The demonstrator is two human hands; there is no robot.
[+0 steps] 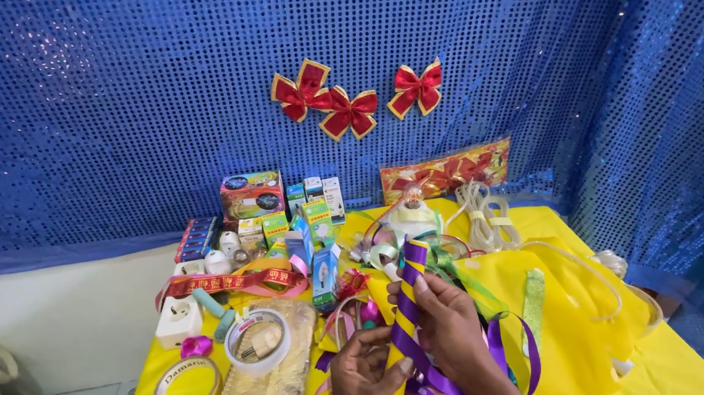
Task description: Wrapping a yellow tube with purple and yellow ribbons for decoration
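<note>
Purple and yellow ribbon (416,311) pinched upright by right hand (449,324), left hand (366,384) gripping its lower part, over yellow table (587,349)

Both forearms come up from the bottom edge, close together at the middle. The left hand (359,382) lies lower, fingers curled inward, thumb toward the right. The right hand (447,320) is raised higher, fingertips pinched together in a closed grip.
</note>
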